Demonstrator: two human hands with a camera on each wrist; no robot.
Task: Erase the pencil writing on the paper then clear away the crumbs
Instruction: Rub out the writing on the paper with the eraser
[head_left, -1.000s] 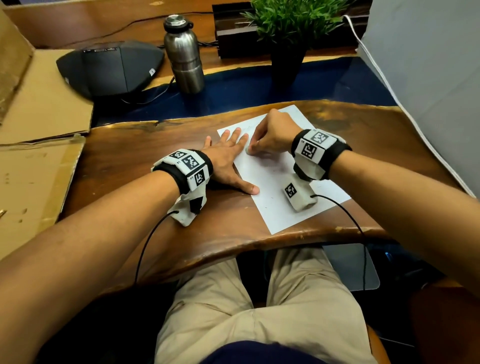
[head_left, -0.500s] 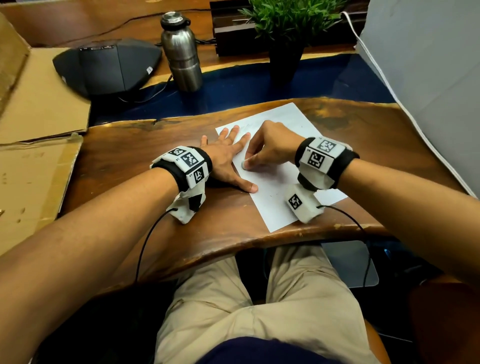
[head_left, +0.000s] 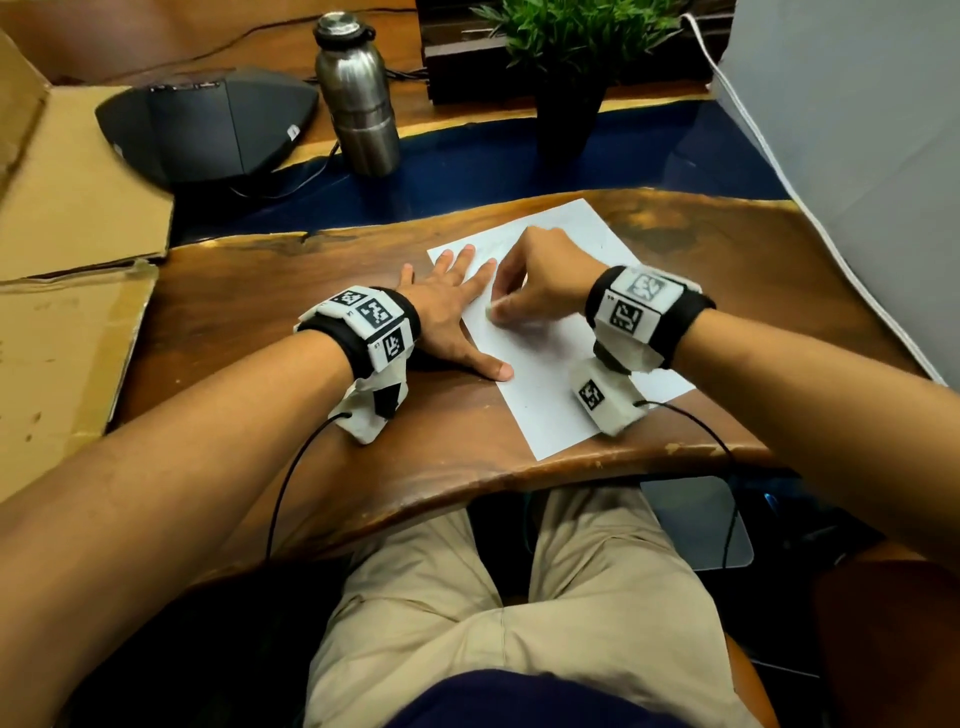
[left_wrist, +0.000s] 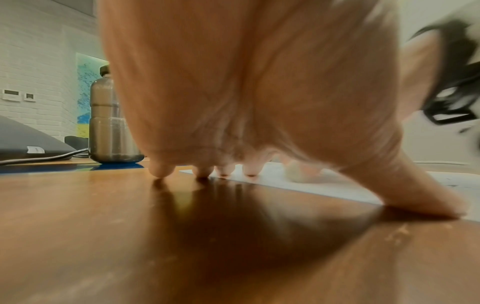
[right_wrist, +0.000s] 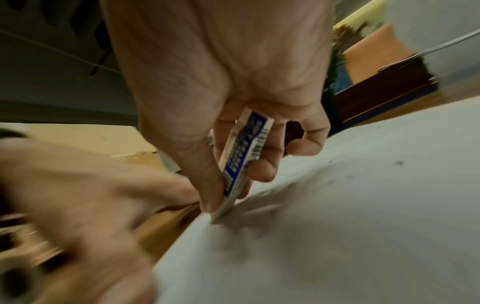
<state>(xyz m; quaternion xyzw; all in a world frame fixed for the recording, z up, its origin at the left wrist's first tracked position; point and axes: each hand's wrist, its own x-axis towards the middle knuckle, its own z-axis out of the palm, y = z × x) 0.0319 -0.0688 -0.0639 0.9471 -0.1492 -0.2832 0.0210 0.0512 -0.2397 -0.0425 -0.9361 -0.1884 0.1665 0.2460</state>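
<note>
A white sheet of paper (head_left: 550, 364) lies on the wooden desk (head_left: 249, 312), its faint pencil marks barely showing near the top. My left hand (head_left: 452, 306) lies flat with straight fingers on the paper's left edge, pinning it down. My right hand (head_left: 540, 286) pinches a white eraser (right_wrist: 240, 160) in a blue printed sleeve between thumb and fingers. The eraser's bare tip (head_left: 489, 310) presses on the paper close to the left index finger. Small dark specks (right_wrist: 398, 163) dot the paper (right_wrist: 337, 236) in the right wrist view.
A steel bottle (head_left: 358, 98), a dark grey speaker device (head_left: 208, 124) and a potted plant (head_left: 571, 57) stand behind the desk. Cardboard sheets (head_left: 67, 260) lie at the left. A grey panel (head_left: 857, 130) rises at the right. The desk's front edge is close to my lap.
My right hand with the eraser has slid down the paper toward me and leftward, then moved slightly up again. The left hand stays pressed on the paper's edge.
</note>
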